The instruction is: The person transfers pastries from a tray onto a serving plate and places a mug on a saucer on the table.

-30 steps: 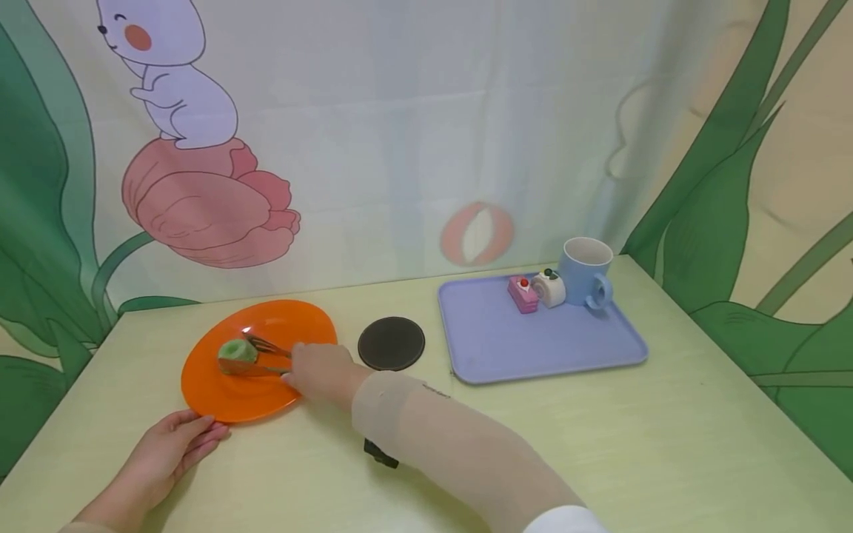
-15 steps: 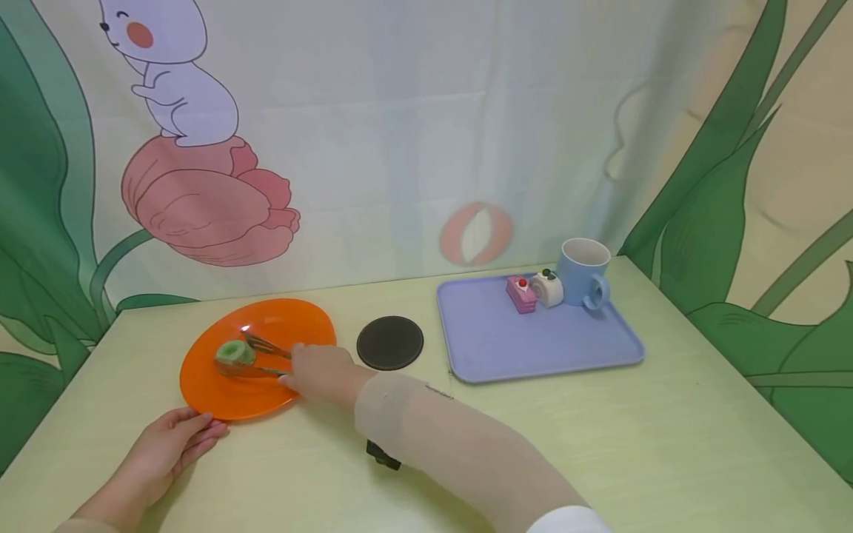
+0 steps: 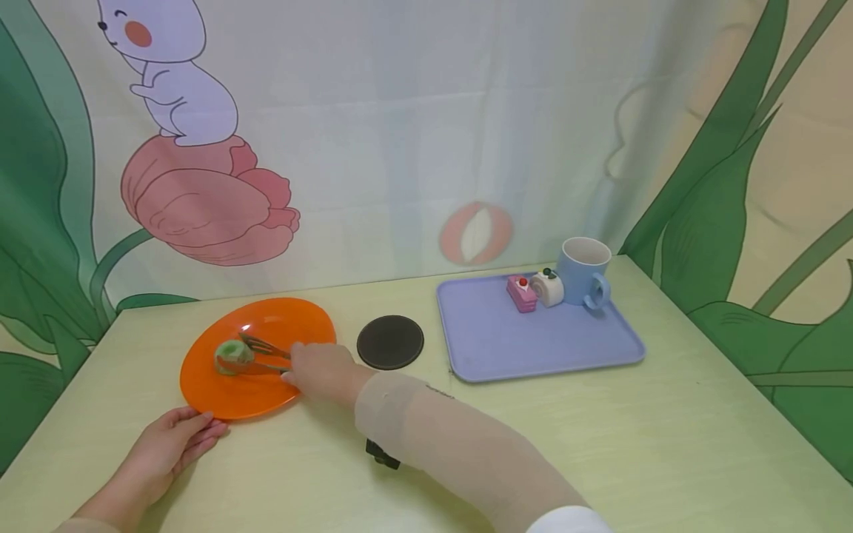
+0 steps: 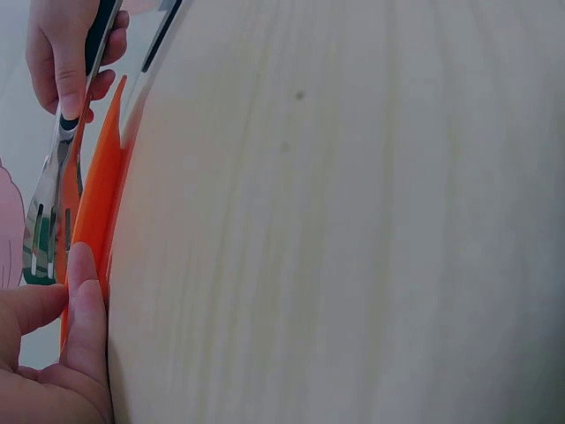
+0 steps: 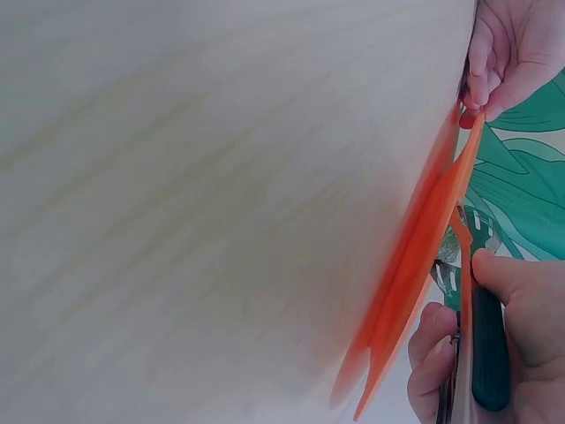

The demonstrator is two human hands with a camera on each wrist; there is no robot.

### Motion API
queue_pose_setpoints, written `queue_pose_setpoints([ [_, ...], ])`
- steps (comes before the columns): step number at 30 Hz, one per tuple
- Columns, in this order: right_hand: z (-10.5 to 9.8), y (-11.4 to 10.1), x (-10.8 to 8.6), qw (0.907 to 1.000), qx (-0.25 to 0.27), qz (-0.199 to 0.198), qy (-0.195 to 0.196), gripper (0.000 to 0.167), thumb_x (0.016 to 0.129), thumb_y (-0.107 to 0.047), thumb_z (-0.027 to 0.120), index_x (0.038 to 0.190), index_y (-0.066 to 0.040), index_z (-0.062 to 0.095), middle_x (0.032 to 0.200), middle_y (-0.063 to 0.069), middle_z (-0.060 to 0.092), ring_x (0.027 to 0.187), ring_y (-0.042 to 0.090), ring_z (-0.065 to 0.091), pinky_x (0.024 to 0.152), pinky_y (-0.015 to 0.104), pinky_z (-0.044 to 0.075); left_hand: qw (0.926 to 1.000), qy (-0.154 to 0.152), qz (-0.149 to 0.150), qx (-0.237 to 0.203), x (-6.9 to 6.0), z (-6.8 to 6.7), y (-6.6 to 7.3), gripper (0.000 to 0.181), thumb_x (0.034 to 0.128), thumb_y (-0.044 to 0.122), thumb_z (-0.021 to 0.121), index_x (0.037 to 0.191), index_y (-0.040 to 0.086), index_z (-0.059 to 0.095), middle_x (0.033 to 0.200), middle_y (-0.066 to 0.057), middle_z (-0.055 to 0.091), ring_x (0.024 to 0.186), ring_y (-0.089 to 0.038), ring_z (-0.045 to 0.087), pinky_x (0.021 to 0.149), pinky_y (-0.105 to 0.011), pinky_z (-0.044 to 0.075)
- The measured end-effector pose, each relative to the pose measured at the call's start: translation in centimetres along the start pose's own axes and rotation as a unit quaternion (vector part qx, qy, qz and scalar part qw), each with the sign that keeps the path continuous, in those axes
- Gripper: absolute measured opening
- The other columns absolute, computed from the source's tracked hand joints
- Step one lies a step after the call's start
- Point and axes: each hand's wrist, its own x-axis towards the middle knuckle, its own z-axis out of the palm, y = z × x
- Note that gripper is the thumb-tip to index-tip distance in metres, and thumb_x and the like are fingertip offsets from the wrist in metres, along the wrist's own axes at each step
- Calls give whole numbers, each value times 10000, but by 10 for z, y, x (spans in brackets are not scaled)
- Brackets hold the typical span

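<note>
My left hand (image 3: 169, 451) pinches the near left rim of an orange plate (image 3: 280, 314); the left wrist view shows the thumb on one side of the rim and fingers on the other. With my right hand (image 3: 323, 370) I grip metal tongs (image 3: 269, 346) with dark green handles (image 5: 490, 353). Their slotted ends reach over the plate on both sides of a small green round piece (image 3: 229, 348) with a hollow top. One tong arm partly hides that piece. Whether the tongs press on it I cannot tell.
A dark round coaster (image 3: 390, 342) lies right of the plate. Further right is a lilac tray (image 3: 533, 348) with a pink toy cake slice (image 3: 522, 294), a white toy cake roll (image 3: 548, 287) and a blue mug (image 3: 580, 274) at its back. A printed curtain (image 3: 373, 148) hangs behind the table.
The tongs' upper end and the green piece have shifted slightly left and toward me on the plate. Both hands stay nearly where they were.
</note>
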Motion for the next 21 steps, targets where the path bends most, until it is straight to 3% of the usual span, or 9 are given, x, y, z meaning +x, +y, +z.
queue_pose_setpoints([
  [7,1,1,1,9999,107,70,-67,388,908,-532,493,1084,-186,499,779,-55,539,620,111,523,509,237,435,10000,45,-53,55,3,1,-1,573,998,153,436,1399,-113,124,886,17,656,826,-102,664,794,-271,529],
  [14,1,1,-2,9998,117,87,-150,572,887,-563,499,1303,-173,458,1136,-74,592,766,98,551,674,241,509,9998,118,-128,67,2,0,0,550,997,155,442,1389,-103,156,876,12,662,825,-114,668,790,-273,531],
  [16,2,2,-3,9998,144,53,-113,556,890,-561,499,1282,-168,468,1119,-73,596,761,98,554,664,240,507,9998,139,-141,60,2,1,0,520,999,154,435,1376,-98,181,868,16,663,819,-112,669,787,-269,532],
  [21,4,9,-5,9993,356,-94,-5,437,904,-532,504,1123,-154,492,809,-51,554,627,114,532,526,238,446,9999,123,-107,-1,2,1,1,457,1003,150,419,1337,-98,229,856,18,666,803,-110,670,777,-265,534],
])
